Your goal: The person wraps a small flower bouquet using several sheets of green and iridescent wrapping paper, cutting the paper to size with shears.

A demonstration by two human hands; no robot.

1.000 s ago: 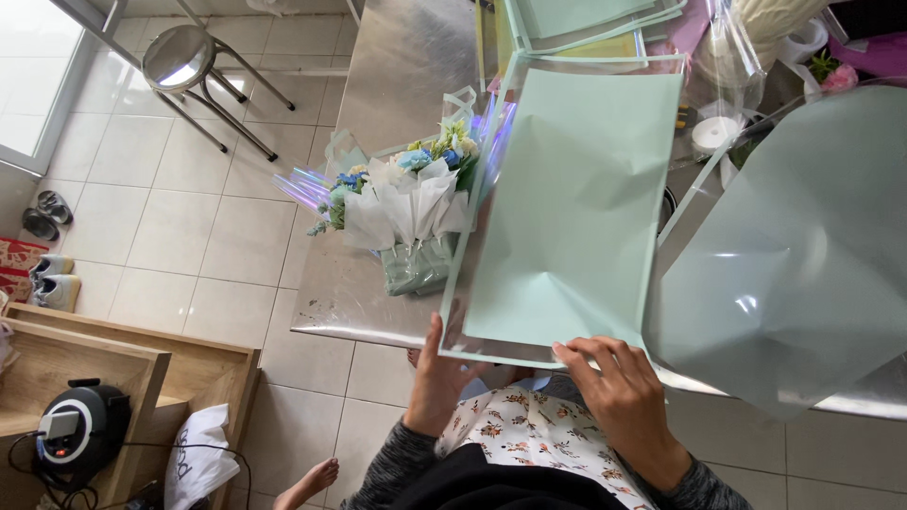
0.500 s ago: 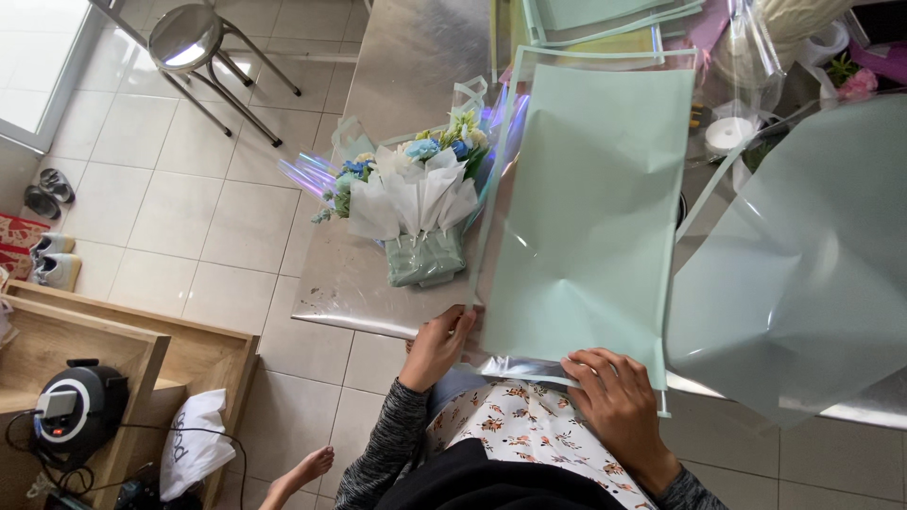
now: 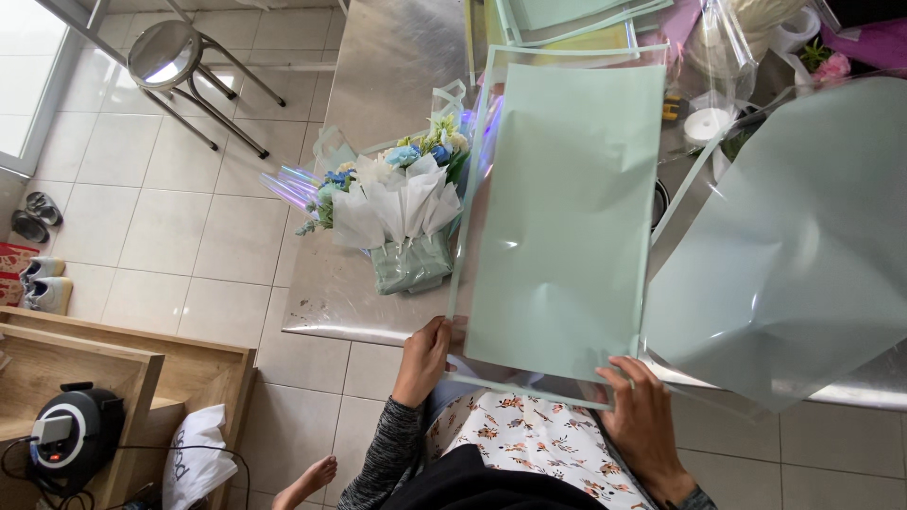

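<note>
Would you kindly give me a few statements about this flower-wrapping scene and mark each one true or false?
1. Both hands, the left hand and the right hand, hold the near edge of the mint-green wrapping sheet. True.
2. The bouquet lies to the right of that sheet. False: it lies to its left, on the steel table.
3. The bouquet is wrapped in red paper. False: its wrap is white and pale green.
4. A round metal stool stands on the tiled floor beside the table. True.
5. A second pale green sheet lies further right. True.
</note>
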